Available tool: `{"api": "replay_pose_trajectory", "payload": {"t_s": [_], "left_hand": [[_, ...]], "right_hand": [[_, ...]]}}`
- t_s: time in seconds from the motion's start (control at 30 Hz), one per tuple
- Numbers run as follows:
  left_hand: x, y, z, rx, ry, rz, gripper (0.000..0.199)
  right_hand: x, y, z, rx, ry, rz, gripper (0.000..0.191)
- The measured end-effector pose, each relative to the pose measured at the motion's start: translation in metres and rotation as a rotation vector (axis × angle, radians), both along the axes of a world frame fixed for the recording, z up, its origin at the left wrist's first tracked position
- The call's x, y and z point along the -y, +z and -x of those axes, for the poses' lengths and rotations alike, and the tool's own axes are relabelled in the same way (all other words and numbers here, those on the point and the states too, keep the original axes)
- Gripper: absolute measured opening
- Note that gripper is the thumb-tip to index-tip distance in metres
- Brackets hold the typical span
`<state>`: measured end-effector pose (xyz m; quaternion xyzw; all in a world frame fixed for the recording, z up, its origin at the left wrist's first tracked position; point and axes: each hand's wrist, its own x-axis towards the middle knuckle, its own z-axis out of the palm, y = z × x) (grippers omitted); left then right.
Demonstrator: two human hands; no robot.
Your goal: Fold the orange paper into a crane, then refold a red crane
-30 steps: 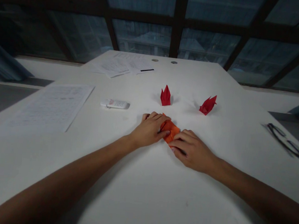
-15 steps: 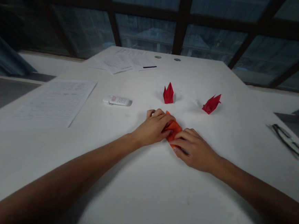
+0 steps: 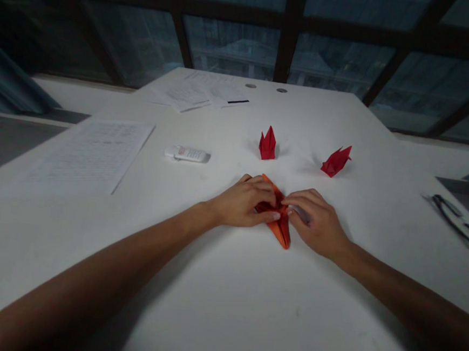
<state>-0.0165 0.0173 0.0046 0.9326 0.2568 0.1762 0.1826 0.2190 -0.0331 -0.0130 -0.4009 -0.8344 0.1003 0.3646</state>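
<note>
An orange folded paper [image 3: 281, 232] lies slantwise on the white table, its pointed ends showing above and below my fingers. My left hand [image 3: 246, 201] rests over its left side, thumb and fingers closed on it. At its right edge, my right hand [image 3: 318, 220] pinches the paper between thumb and forefinger. Part of the paper's middle is hidden under my fingers. Beyond my hands stands a red folded paper figure [image 3: 268, 144], and a second red figure [image 3: 335, 162] sits farther right.
A white tube [image 3: 186, 154] lies to the left of the red figures. Printed sheets [image 3: 94, 151] cover the table's left side, with more papers [image 3: 192, 92] at the back left. Black-framed glasses [image 3: 460, 223] rest at the far right. Dark windows stand behind the table.
The orange paper now shows a longer pointed end toward me. My right hand has moved slightly up and right, from the paper's lower edge to its right side. The view has shifted slightly.
</note>
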Motion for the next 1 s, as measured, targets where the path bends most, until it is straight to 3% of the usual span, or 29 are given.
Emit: {"api": "replay_pose_trajectory", "payload": {"t_s": [0.23, 0.4, 0.53, 0.73, 1.0], "left_hand": [[-0.005, -0.006, 0.001, -0.014, 0.033, 0.012, 0.014], [-0.004, -0.004, -0.001, -0.013, 0.035, 0.035, 0.016], [-0.005, -0.003, -0.001, 0.003, 0.025, 0.041, 0.030], [-0.006, -0.003, 0.001, 0.012, 0.040, 0.067, 0.039], [-0.011, -0.016, 0.000, 0.059, 0.135, 0.062, 0.049]], "right_hand": [[-0.005, -0.007, 0.001, 0.166, 0.029, 0.056, 0.009], [-0.004, -0.006, 0.002, 0.188, 0.023, 0.054, 0.011], [-0.003, -0.004, 0.000, 0.173, 0.045, 0.069, 0.010], [-0.006, -0.003, -0.005, 0.022, 0.041, 0.133, 0.026], [-0.005, -0.005, 0.000, 0.127, 0.009, 0.124, 0.051]]}}
